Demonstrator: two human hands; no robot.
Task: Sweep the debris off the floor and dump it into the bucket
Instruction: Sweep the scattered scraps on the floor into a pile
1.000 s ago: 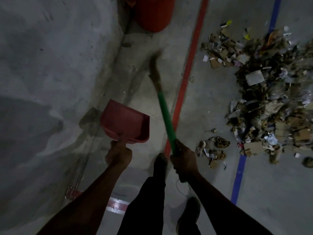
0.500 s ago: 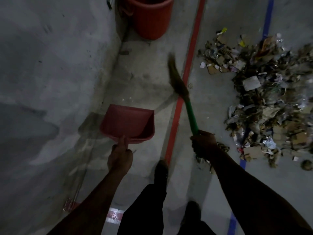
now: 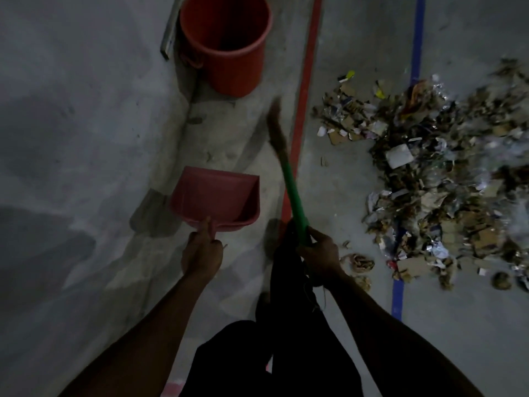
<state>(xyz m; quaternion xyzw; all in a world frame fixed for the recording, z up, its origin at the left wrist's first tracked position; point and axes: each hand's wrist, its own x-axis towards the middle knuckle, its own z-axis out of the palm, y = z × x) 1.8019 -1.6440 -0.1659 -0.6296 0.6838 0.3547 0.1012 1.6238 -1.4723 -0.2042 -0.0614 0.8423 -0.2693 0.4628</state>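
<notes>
Debris (image 3: 446, 179), a ragged heap of cardboard and foil scraps, is spread right on the concrete floor (image 3: 343, 282). A red plastic dustpan (image 3: 217, 199) is gripped by the left hand (image 3: 201, 253), a green-handled broom (image 3: 289, 173) by the right hand (image 3: 322, 253). The round red bucket (image 3: 229, 44) stands far, beside the wall (image 3: 71, 110).

- The left hand (image 3: 201, 252) is stretched forward from the lower left, and its forearm is bare. The fingers are curled around a handle, and the thumb lies straight along the top of it.
- The right hand (image 3: 322, 255) comes from the lower right, also with a bare forearm. It is closed in a fist around a stick.
- Both arms are almost straight. The hands are near each other but apart.
</notes>
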